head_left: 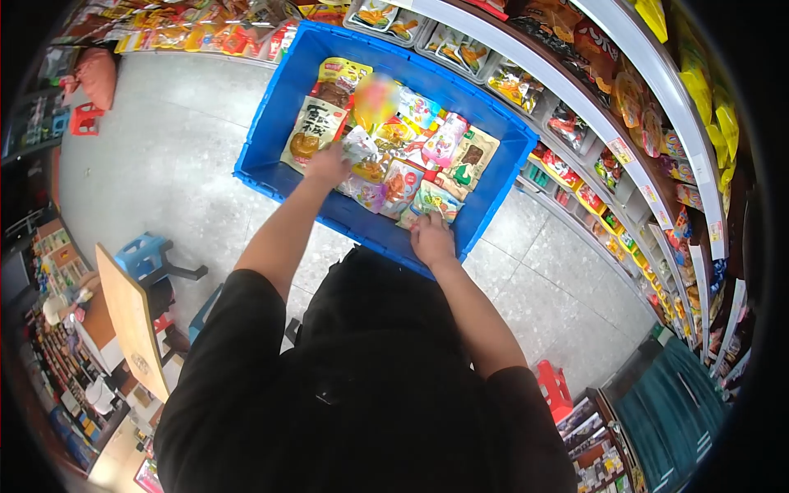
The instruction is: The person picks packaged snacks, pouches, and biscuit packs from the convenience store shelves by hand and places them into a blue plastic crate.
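A blue crate [283, 90] stands in front of me, filled with several bagged snacks. My left hand [327, 166] reaches over its near side, fingers bent in beside a beige bag with dark characters [314, 130] and a small whitish packet [359, 146]; what its fingertips hold, if anything, is hidden. At the near right corner my right hand [432, 238] has its fingers bent over the lower edge of a pale green snack bag [433, 201]. Farther right leans a cream bag with a dark window [472, 160]. A yellow and pink round package [376, 100] looks blurred.
Curved store shelves [575, 90] with packaged snacks run close along the crate's far and right sides. Grey tiled floor [164, 156] surrounds it. A wooden tabletop [127, 320] and blue stool [141, 255] stand to the left; a red stool [555, 390] is behind right.
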Demonstrator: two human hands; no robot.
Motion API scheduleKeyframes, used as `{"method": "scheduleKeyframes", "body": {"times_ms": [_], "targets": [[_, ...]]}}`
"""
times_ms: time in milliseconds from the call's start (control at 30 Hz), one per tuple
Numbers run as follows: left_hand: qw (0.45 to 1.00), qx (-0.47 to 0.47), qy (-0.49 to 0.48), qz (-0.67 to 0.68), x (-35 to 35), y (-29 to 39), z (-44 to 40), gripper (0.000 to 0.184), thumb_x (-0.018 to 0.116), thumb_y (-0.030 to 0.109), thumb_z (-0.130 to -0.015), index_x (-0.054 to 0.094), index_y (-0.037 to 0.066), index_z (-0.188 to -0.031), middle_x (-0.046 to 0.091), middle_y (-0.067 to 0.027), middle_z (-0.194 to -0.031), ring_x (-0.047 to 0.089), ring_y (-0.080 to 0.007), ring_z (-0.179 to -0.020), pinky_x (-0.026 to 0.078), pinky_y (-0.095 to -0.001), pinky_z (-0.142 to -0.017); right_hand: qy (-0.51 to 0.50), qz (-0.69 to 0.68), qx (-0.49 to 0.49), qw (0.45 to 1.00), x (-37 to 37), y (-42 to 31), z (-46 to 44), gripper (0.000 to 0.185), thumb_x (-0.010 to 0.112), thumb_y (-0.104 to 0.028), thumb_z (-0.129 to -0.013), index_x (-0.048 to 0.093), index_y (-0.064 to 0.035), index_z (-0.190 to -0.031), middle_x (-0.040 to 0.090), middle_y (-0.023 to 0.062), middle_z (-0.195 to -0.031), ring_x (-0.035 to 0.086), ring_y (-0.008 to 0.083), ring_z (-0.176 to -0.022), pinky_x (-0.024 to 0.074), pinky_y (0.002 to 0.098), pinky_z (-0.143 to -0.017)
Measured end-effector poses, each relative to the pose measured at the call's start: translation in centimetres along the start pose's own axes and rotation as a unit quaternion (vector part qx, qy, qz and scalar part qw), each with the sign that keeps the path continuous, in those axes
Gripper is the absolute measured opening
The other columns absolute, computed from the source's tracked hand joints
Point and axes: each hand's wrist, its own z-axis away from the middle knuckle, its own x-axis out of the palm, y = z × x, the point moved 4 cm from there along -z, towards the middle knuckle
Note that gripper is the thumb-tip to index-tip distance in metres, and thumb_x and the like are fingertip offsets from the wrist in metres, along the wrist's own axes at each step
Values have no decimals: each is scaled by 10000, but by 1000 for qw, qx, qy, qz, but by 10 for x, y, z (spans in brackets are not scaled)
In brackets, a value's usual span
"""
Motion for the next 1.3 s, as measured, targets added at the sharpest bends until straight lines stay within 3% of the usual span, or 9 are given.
{"method": "scheduleKeyframes", "body": {"times_ms": [133, 200, 400, 533, 800, 867, 933, 1067, 1300], "targets": [[992, -77, -95, -42, -49, -33, 5, 513, 595, 331, -887, 524, 42, -1304, 614, -229, -1252, 597, -379, -1169, 495, -465, -977, 77, 20, -25, 997, -9, -5, 3, 458, 626, -264, -888, 551, -70, -1296, 433, 165, -1425, 402, 363, -1354, 403, 495, -1078], [995, -8, -66, -69, -44, -63, -16, 574, 558, 345, -906, 479, 10, -1365, 610, -253, -1262, 609, -384, -1150, 492, -456, -976, 81, 8, -23, 996, -7, -2, 1, 452, 640, -253, -881, 550, -71, -1285, 427, 162, -1428, 415, 370, -1341, 420, 499, -1061], [972, -115, -175, 107, -11, -112, -57, 768, 517, 428, -938, 259, 18, -1533, 453, -272, -1457, 541, -372, -1262, 452, -413, -1040, 104, -7, 9, 994, -2, 3, -7, 496, 657, -243, -876, 506, -54, -1308, 423, 183, -1429, 452, 371, -1306, 480, 498, -988], [976, -90, -183, 75, 11, -121, -66, 812, 522, 481, -920, 254, 34, -1542, 340, -296, -1525, 352, -402, -1415, 380, -373, -1121, 165, 5, 32, 986, -4, 1, -11, 553, 677, -222, -865, 494, -12, -1343, 397, 205, -1450, 428, 432, -1291, 447, 485, -1036], [976, -67, -201, -58, 11, -125, -71, 812, 576, 415, -891, 229, 125, -1565, 328, -265, -1523, 349, -421, -1409, 335, -487, -1142, 159, -24, 185, 969, -7, -18, -28, 791, 770, -220, -804, 365, -111, -1474, 210, 275, -1563, 363, 478, -1375, 388, 464, -1111], [974, -95, -196, -63, -33, -97, -62, 744, 593, 379, -886, 313, 137, -1532, 361, -256, -1495, 388, -426, -1379, 375, -490, -1115, 98, -45, 268, 957, -3, -21, -34, 868, 782, -250, -786, 308, -219, -1513, 168, 257, -1583, 388, 475, -1364, 421, 463, -1090], [995, 89, -24, -24, -52, -75, -71, 680, 591, 338, -909, 359, 49, -1479, 309, -256, -1537, 382, -434, -1372, 396, -506, -1090, 84, -31, 282, 955, -2, -24, -38, 918, 787, -258, -770, 273, -257, -1530, 138, 249, -1593, 442, 479, -1322, 455, 460, -1060], [961, 228, 154, 19, -63, -40, -154, 631, 581, 340, -936, 391, 17, -1444, 328, -254, -1528, 370, -416, -1382, 359, -492, -1123, 84, -60, 332, 938, 2, -23, -39, 912, 783, -269, -755, 285, -269, -1519, 148, 249, -1589, 517, 471, -1249, 530, 455, -956], [984, 165, 54, -45, -11, -63, -225, 660, 480, 485, -960, 434, 22, -1428, 371, -202, -1527, 340, -362, -1416, 295, -470, -1154, 187, -64, 324, 925, 13, -10, -35, 786, 720, -145, -795, 353, -254, -1481, 199, 246, -1566, 561, 416, -1209, 547, 464, -920]]}}
